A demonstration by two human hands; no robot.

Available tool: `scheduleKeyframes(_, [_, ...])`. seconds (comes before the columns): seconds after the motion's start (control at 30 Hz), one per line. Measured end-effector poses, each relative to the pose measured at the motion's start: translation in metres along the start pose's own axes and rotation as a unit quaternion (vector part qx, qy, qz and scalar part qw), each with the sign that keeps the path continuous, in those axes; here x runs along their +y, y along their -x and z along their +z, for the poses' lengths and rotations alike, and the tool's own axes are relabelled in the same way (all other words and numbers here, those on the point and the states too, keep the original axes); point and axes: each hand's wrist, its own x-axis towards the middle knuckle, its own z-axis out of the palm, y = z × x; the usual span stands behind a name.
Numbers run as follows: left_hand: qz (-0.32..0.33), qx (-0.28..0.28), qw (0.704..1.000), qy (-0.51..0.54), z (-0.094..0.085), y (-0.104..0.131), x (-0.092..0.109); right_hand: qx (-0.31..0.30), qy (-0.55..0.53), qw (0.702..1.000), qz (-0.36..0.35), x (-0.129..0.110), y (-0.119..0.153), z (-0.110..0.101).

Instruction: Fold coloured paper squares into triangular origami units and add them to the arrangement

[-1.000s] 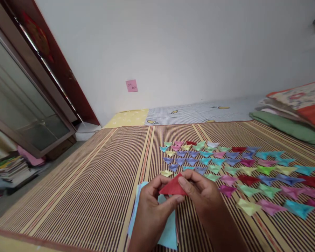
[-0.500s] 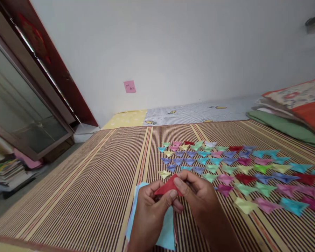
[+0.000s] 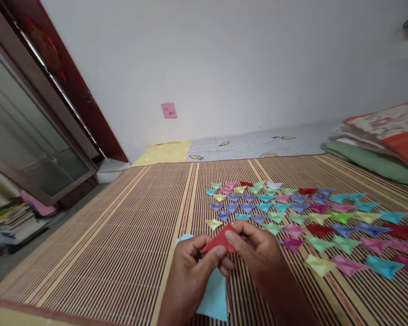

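Between my two hands is a small piece of red folded paper (image 3: 221,239), triangular in outline. My left hand (image 3: 197,265) pinches its left corner, thumb on the near side. My right hand (image 3: 256,246) grips its right part, the thumb pressed flat against the face. Fingers hide the paper's back and right end. Under my left hand and wrist lies a stack of light blue paper sheets (image 3: 215,296), partly covered. Just beyond and to the right, rows of small folded paper pieces (image 3: 321,207) in many colours rest on the striped mat (image 3: 122,235).
Cushions and a green folded cloth (image 3: 367,163) are piled at the right. A checked sheet (image 3: 245,147) runs along the wall, where a pink note (image 3: 169,110) is stuck. At left are a glass-panelled door (image 3: 37,131) and stacked books (image 3: 15,222) on the floor.
The view has shifted slightly. My left hand and forearm have swung a little to the left over the blue sheets; both hands still hold the red paper.
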Motion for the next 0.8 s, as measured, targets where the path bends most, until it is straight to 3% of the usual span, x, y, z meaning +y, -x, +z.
scheduleKeyframes(0.23, [0.038, -0.011, 0.996, -0.083, -0.005, 0.003, 0.004, 0.047, 0.093, 0.994, -0.027, 0.001, 0.001, -0.004])
scheduleKeyframes(0.33, [0.025, -0.038, 0.996, -0.074, -0.008, 0.001, 0.003, 0.057, 0.114, 0.991, -0.03, 0.0, 0.001, -0.006])
scheduleKeyframes(0.53, [0.021, -0.01, 1.0, -0.021, -0.016, 0.0, 0.003, 0.059, 0.11, 0.992, -0.027, -0.002, 0.0, -0.009])
scheduleKeyframes(0.8, [0.014, -0.023, 0.999, -0.036, -0.009, -0.001, 0.001, 0.05, 0.118, 0.991, -0.035, -0.003, 0.001, -0.004])
